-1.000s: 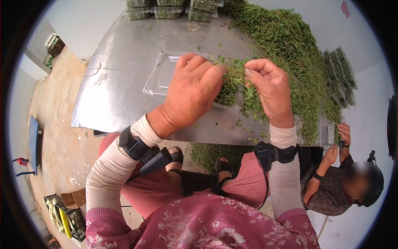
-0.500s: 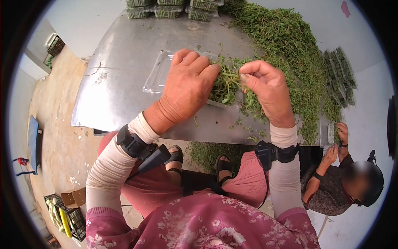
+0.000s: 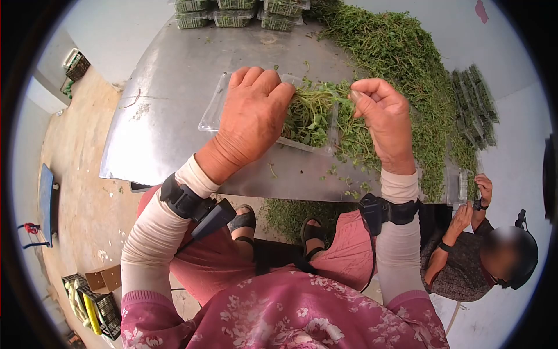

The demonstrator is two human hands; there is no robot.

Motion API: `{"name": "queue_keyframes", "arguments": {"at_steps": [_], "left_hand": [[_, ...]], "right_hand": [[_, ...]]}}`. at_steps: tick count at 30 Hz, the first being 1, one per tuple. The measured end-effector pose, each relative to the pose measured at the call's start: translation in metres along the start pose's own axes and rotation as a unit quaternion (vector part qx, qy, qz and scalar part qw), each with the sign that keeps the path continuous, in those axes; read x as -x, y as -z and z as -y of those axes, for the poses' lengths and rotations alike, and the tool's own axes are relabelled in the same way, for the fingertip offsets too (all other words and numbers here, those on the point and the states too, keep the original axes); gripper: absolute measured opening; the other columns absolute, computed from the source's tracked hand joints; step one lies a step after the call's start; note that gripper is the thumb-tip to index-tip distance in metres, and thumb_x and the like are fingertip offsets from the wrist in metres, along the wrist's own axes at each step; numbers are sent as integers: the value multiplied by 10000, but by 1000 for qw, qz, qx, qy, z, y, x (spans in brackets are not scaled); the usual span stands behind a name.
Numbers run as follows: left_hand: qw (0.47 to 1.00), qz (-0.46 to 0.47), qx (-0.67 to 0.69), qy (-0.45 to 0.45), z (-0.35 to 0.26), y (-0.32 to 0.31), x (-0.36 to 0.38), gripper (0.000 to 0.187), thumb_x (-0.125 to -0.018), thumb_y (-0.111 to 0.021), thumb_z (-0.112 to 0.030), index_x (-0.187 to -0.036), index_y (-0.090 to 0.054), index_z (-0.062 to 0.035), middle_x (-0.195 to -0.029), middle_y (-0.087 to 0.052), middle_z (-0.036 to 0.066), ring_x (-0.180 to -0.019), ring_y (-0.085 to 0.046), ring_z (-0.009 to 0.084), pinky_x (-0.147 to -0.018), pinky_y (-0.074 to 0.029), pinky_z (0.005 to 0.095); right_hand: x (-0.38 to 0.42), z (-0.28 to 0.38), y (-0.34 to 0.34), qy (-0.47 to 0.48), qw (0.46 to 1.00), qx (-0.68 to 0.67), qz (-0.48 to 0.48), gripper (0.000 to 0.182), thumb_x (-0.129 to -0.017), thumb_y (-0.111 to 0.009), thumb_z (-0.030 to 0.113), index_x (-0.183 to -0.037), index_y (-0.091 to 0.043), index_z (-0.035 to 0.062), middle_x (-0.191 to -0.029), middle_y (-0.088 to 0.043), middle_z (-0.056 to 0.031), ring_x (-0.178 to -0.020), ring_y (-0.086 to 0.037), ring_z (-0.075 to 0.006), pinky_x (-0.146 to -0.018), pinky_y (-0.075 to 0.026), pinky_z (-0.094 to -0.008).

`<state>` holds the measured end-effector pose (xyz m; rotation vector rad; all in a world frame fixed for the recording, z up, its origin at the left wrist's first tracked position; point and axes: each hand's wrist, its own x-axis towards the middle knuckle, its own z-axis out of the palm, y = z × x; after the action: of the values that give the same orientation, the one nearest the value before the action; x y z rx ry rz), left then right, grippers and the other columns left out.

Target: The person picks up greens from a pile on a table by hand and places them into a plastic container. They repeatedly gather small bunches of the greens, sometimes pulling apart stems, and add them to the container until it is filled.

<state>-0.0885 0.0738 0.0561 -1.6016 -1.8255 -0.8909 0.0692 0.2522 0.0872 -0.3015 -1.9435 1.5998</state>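
My left hand (image 3: 253, 110) presses a bunch of green herbs (image 3: 308, 119) down into a clear plastic clamshell box (image 3: 214, 110) that lies open on the steel table (image 3: 168, 116). The fingertips rest on the stems. My right hand (image 3: 383, 119) hovers just right of the box with its fingers curled around a few sprigs, above loose herbs. Both wrists carry black strapped devices.
A long heap of loose herbs (image 3: 407, 64) runs along the table's right side. Filled clamshell boxes (image 3: 238, 14) stand at the far edge, and more are stacked (image 3: 476, 104) at right. Another person (image 3: 482, 256) sits lower right, hands at the table edge. Crates stand on the floor at left.
My left hand has moved up and left, carrying the bunch down into the clear box. My right hand has let go of the bunch and shifted slightly right.
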Motion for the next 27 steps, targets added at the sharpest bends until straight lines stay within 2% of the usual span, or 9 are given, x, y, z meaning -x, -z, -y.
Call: {"name": "queue_keyframes", "arguments": {"at_steps": [6, 9, 12, 15, 18, 22, 25, 27], "left_hand": [[1000, -6, -8, -11, 0, -2, 1, 125, -714, -611, -43, -832, -578, -68, -854, -526, 86, -847, -517, 281, -845, -407, 391], [1000, 3, -17, -16, 2, -1, 2, 147, -759, -632, -35, -898, -596, -65, -889, -547, 77, -855, -528, 276, -844, -411, 388], [999, 13, -27, -17, 3, -1, 2, 160, -777, -644, -34, -930, -606, -62, -906, -557, 70, -861, -535, 273, -840, -414, 388], [999, 25, -34, -16, 2, 0, 2, 161, -775, -647, -40, -930, -605, -61, -912, -559, 68, -869, -539, 272, -841, -416, 389], [999, 30, -37, -15, -1, 0, 3, 164, -765, -645, -42, -922, -604, -62, -913, -561, 69, -877, -544, 273, -841, -416, 390], [999, 14, -23, -29, -5, -3, 3, 135, -703, -606, -64, -827, -551, -63, -848, -522, 81, -844, -520, 275, -841, -405, 392], [999, 16, -21, -34, -8, -3, 2, 137, -700, -609, -61, -823, -549, -68, -847, -523, 79, -843, -524, 274, -833, -405, 392], [999, 14, -16, -33, -8, -4, 2, 140, -697, -610, -58, -823, -549, -69, -843, -523, 79, -843, -526, 273, -830, -406, 391]], "right_hand": [[-1, 2, 1, -3, 1000, -13, -20, 123, -886, -665, 8, -1004, -663, -28, -801, -642, -11, -684, -588, -75, -647, -491, -213], [1, 3, 1, 13, 996, 82, -36, 132, -887, -666, 13, -1012, -655, -27, -865, -651, -24, -729, -603, -76, -654, -498, -218], [1, 3, -3, 131, 978, 159, -35, 162, -862, -670, 1, -1024, -659, 14, -984, -650, -62, -812, -626, -121, -708, -515, -256], [5, 13, -14, 255, 919, 300, -9, 242, -800, -682, -35, -1022, -670, 62, -1124, -610, -103, -959, -618, -219, -808, -511, -324], [13, 15, -30, 284, 889, 359, 0, 334, -732, -703, -52, -1026, -682, 105, -1181, -581, -114, -1095, -556, -305, -932, -455, -386], [15, 6, -40, 310, 856, 414, 2, 359, -695, -722, -50, -1014, -689, 113, -1190, -575, -110, -1149, -517, -316, -1007, -384, -419], [13, 0, -38, 326, 841, 432, -5, 327, -702, -714, -56, -989, -685, 98, -1173, -584, -100, -1132, -528, -313, -982, -402, -418], [13, -2, -34, 315, 852, 417, -16, 296, -712, -711, -53, -972, -676, 84, -1130, -601, -96, -1097, -549, -311, -946, -428, -410]]}}
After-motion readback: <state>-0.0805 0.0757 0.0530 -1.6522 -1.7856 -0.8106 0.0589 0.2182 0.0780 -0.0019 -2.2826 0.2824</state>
